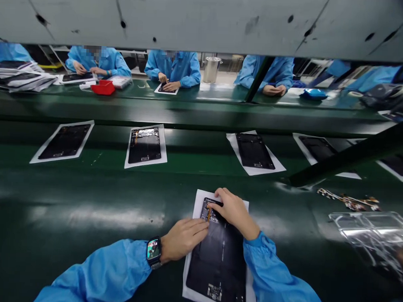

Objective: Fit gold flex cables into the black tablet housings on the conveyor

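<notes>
Black device housing lies on a white paper sheet on a green conveyor belt, directly in front of the person, its near end running to the bottom of the view. The right hand sits over the far end, its fingers curved down onto a thin orange strip and a dark piece beside it. They cover too much to tell whether they are pinching the strip or only touching it. The left hand, with a smartwatch at the wrist, lies flat and open against the housing's left edge, fingertips just beside the strip. Blue smock sleeves enter from below.

To the right sit a small heap of flex parts and a clear plastic tray, cut off by the frame. Farther along the belt lie five more housings on paper, a dark bar hiding part of those at right. Beyond, co-workers in blue smocks work at a second bench, with a red tray and a steel canister among them.
</notes>
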A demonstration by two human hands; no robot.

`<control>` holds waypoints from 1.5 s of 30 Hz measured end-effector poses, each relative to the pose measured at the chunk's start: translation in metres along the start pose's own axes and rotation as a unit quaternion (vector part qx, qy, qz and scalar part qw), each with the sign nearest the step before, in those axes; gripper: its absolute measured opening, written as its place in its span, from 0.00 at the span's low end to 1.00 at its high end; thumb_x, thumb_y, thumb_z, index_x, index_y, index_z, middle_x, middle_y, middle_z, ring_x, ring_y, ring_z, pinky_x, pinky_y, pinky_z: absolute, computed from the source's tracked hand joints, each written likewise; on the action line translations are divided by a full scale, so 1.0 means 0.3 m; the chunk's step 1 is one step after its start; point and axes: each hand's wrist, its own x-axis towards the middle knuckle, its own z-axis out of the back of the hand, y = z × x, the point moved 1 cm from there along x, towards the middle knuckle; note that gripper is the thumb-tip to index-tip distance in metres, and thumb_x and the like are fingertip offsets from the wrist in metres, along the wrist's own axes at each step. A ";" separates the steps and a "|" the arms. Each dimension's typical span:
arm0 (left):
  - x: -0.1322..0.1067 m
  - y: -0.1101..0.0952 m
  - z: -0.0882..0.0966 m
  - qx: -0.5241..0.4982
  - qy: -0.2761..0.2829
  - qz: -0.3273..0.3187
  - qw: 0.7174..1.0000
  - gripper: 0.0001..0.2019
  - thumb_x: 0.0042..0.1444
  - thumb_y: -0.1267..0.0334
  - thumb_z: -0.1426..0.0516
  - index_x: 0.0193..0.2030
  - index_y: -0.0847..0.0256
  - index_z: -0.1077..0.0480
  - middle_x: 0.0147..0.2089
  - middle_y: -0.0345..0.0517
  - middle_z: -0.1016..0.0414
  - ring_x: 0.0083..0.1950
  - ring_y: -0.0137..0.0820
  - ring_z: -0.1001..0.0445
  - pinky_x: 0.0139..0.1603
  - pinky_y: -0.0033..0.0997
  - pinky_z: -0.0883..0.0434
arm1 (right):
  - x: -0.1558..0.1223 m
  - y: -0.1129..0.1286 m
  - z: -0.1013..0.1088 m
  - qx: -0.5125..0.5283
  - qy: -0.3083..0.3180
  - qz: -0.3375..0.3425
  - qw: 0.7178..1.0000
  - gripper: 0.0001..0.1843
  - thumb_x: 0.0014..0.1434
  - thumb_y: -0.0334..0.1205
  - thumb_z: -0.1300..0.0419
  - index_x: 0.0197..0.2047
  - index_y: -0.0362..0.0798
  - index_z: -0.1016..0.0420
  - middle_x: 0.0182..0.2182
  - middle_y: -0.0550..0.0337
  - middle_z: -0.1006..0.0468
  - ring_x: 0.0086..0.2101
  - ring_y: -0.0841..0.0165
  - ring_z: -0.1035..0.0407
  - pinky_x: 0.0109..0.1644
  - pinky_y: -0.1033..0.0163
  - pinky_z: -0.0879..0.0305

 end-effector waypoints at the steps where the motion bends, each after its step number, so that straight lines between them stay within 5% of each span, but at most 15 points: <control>1: 0.002 0.001 0.002 -0.004 0.001 0.002 1.000 0.10 0.68 0.71 0.52 0.48 0.66 0.30 0.51 0.48 0.23 0.53 0.33 0.26 0.51 0.31 0.26 | 0.002 -0.006 0.002 0.011 0.005 -0.004 1.000 0.12 0.59 0.45 0.37 0.40 0.51 0.34 0.38 0.61 0.27 0.35 0.66 0.29 0.34 0.64 0.44; 16: 0.006 0.000 0.015 -0.019 0.057 0.007 0.998 0.09 0.67 0.71 0.50 0.47 0.66 0.29 0.53 0.49 0.23 0.54 0.35 0.25 0.48 0.34 0.25 | -0.003 0.008 0.024 -0.008 0.014 -0.013 1.000 0.16 0.59 0.51 0.39 0.43 0.50 0.35 0.39 0.61 0.26 0.32 0.67 0.30 0.31 0.62 0.50; 37: 0.007 0.003 0.023 -0.046 0.127 0.017 0.991 0.09 0.67 0.66 0.48 0.49 0.65 0.30 0.54 0.52 0.24 0.58 0.37 0.28 0.53 0.37 0.26 | -0.003 0.009 0.020 0.002 0.020 -0.014 1.000 0.16 0.60 0.51 0.40 0.44 0.49 0.33 0.39 0.58 0.27 0.31 0.66 0.30 0.33 0.62 0.46; 42: 0.020 0.021 0.042 -0.088 0.135 0.039 0.986 0.17 0.65 0.59 0.46 0.56 0.67 0.34 0.61 0.57 0.31 0.63 0.40 0.34 0.60 0.41 0.30 | -0.027 -0.011 0.078 0.072 -0.051 0.008 0.996 0.09 0.65 0.40 0.48 0.45 0.47 0.30 0.40 0.54 0.29 0.41 0.62 0.31 0.46 0.60 0.37; 45: 0.029 0.028 0.052 -0.079 0.170 0.030 0.982 0.17 0.66 0.60 0.47 0.58 0.66 0.35 0.64 0.59 0.36 0.65 0.43 0.37 0.60 0.44 0.30 | -0.066 -0.020 0.148 0.156 -0.066 0.021 0.985 0.17 0.66 0.32 0.56 0.51 0.47 0.30 0.42 0.53 0.28 0.44 0.63 0.30 0.49 0.59 0.35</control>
